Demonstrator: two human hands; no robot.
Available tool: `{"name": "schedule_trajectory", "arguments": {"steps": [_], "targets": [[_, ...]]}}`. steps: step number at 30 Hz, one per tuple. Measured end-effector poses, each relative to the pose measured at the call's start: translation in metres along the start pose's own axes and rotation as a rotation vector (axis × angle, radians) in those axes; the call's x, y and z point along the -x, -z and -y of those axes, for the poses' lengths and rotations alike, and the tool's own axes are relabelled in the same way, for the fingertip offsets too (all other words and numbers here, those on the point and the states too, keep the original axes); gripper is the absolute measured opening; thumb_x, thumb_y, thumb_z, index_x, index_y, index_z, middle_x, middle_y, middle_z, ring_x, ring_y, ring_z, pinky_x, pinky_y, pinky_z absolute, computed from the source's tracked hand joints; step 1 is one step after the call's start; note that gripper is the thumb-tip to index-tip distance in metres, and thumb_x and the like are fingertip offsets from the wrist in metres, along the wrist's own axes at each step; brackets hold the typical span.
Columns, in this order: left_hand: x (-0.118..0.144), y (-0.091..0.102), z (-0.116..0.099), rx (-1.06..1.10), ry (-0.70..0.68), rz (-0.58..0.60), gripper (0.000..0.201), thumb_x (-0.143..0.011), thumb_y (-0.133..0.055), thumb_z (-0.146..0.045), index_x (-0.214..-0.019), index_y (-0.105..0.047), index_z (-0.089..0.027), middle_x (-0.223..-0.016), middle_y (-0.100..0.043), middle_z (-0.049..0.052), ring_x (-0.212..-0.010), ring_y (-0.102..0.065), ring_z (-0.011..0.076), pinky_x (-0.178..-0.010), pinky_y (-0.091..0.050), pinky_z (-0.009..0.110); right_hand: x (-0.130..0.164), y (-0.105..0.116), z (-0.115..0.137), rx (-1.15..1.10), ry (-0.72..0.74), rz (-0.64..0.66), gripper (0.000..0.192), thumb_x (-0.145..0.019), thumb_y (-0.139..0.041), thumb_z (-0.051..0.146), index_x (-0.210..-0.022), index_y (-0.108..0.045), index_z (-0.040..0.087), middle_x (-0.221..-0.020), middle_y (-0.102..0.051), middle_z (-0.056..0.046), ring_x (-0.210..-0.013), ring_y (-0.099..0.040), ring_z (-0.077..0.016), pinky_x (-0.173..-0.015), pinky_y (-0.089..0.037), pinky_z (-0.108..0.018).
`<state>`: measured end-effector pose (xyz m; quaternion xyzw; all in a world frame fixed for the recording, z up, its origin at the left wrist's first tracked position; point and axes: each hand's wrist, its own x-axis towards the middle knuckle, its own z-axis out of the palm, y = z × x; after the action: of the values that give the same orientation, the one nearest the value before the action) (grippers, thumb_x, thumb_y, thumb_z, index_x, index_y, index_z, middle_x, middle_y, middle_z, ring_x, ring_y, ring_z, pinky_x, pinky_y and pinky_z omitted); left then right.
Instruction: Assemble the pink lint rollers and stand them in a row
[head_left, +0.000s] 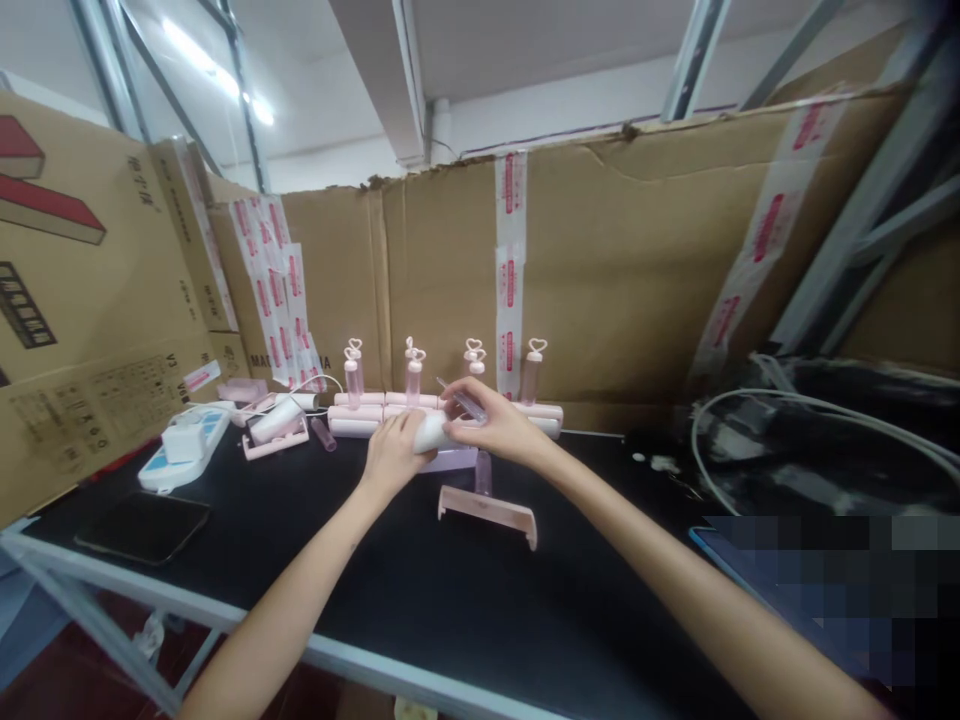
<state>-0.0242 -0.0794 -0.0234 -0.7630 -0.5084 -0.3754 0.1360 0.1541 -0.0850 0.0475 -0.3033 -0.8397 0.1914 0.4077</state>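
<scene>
Starting at far left, stacked cardboard boxes wall off the black table; a dark phone lies flat near the front edge, a white power strip with a white charger plugged in sits behind it. Next, a small white device rests on a pink stand, with a pink tube lying loose just beside. Left hand, fingers curled closed, grips the left end of a white handheld device held just above the table, mid-scene. Right hand covers the device's right end and pinches a thin clear syringe-like tube between thumb and fingertips; tip contact with the device is hidden by the fingers. Below the hands, an empty pink stand sits on the table, and a translucent tube stands just behind it. Behind the hands, a row of pink and white bases runs along the cardboard backboard, holding upright clear pink bottles with heart-shaped caps; contents too small to tell. At right, white cables loop over a dark heap, hard to make out; the lower right corner is pixelated.
</scene>
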Motion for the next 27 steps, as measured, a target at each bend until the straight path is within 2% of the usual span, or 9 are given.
{"name": "schedule_trajectory", "arguments": {"steps": [6,9,12,14,16,19,21,23,27], "targets": [[-0.006,-0.009,0.016,0.04,0.029,0.04,0.04,-0.074,-0.063,-0.036,-0.106,-0.048,-0.019,-0.103,-0.061,0.01,-0.101,-0.056,0.0272,-0.085,-0.044,0.038,-0.022,-0.009,-0.012,0.053,-0.013,0.034,0.031,-0.063,-0.06,0.018,-0.092,-0.05,0.02,-0.08,-0.056,0.002,-0.072,-0.055,-0.0145,-0.069,-0.045,-0.029],[-0.009,-0.011,0.025,0.115,0.149,0.043,0.045,-0.07,-0.067,-0.036,-0.106,-0.046,-0.019,-0.102,-0.059,0.011,-0.1,-0.056,0.0291,-0.08,-0.046,0.039,-0.029,-0.008,-0.025,0.03,-0.014,-0.044,0.025,-0.069,-0.059,0.024,-0.092,-0.052,0.019,-0.085,-0.06,-0.001,-0.078,-0.058,-0.0164,-0.076,-0.046,-0.032],[-0.01,-0.012,0.032,0.29,0.271,-0.018,0.048,-0.07,-0.065,-0.031,-0.109,-0.04,-0.017,-0.103,-0.057,0.012,-0.097,-0.057,0.0274,-0.079,-0.046,0.038,-0.032,-0.003,-0.037,0.033,-0.043,-0.134,0.022,-0.075,-0.056,0.033,-0.093,-0.056,0.02,-0.092,-0.064,-0.005,-0.088,-0.06,-0.0202,-0.083,-0.045,-0.038],[-0.011,-0.013,0.032,0.428,0.312,-0.064,0.047,-0.072,-0.061,-0.025,-0.111,-0.037,-0.016,-0.104,-0.056,0.012,-0.096,-0.057,0.0249,-0.081,-0.045,0.037,-0.033,0.003,-0.038,-0.064,-0.076,-0.168,0.024,-0.079,-0.053,0.038,-0.093,-0.057,0.019,-0.087,-0.065,-0.006,-0.082,-0.063,-0.0198,-0.077,-0.048,-0.036],[-0.012,-0.014,0.028,0.567,0.327,-0.097,0.043,-0.075,-0.057,-0.024,-0.112,-0.036,-0.016,-0.105,-0.055,0.011,-0.096,-0.057,0.0225,-0.082,-0.044,0.036,-0.031,0.012,-0.031,-0.227,-0.094,-0.226,0.027,-0.083,-0.048,0.043,-0.095,-0.054,0.02,-0.073,-0.064,-0.003,-0.065,-0.063,-0.0167,-0.062,-0.05,-0.032],[-0.019,-0.016,0.016,0.737,0.316,-0.113,0.041,-0.076,-0.059,-0.029,-0.11,-0.039,-0.019,-0.107,-0.056,0.009,-0.097,-0.057,0.0201,-0.083,-0.044,0.033,-0.028,0.028,-0.011,-0.317,-0.085,-0.374,0.031,-0.085,-0.042,0.052,-0.087,-0.051,0.021,-0.051,-0.053,0.004,-0.038,-0.049,-0.011,-0.041,-0.039,-0.023],[-0.027,-0.016,0.008,0.779,0.289,-0.068,0.042,-0.074,-0.063,-0.031,-0.108,-0.042,-0.02,-0.107,-0.058,0.007,-0.097,-0.058,0.0194,-0.082,-0.045,0.031,-0.026,0.038,0.002,-0.233,-0.068,-0.489,0.036,-0.085,-0.04,0.054,-0.077,-0.051,0.02,-0.044,-0.043,0.006,-0.035,-0.041,-0.0093,-0.04,-0.034,-0.022],[-0.034,-0.015,0.0,0.772,0.244,-0.002,0.042,-0.072,-0.065,-0.032,-0.107,-0.044,-0.02,-0.106,-0.059,0.006,-0.096,-0.058,0.0186,-0.082,-0.045,0.03,-0.024,0.043,0.01,-0.067,-0.082,-0.541,0.041,-0.086,-0.037,0.054,-0.068,-0.051,0.019,-0.046,-0.042,0.004,-0.042,-0.044,-0.0104,-0.046,-0.036,-0.023],[-0.041,-0.017,-0.014,0.799,0.124,0.069,0.043,-0.07,-0.067,-0.032,-0.105,-0.047,-0.018,-0.105,-0.061,0.006,-0.094,-0.059,0.0177,-0.082,-0.045,0.029,-0.022,0.028,0.002,0.204,-0.211,-0.345,0.031,-0.084,-0.041,0.044,-0.07,-0.051,0.019,-0.07,-0.055,-0.003,-0.068,-0.055,-0.0176,-0.068,-0.042,-0.031]]}}
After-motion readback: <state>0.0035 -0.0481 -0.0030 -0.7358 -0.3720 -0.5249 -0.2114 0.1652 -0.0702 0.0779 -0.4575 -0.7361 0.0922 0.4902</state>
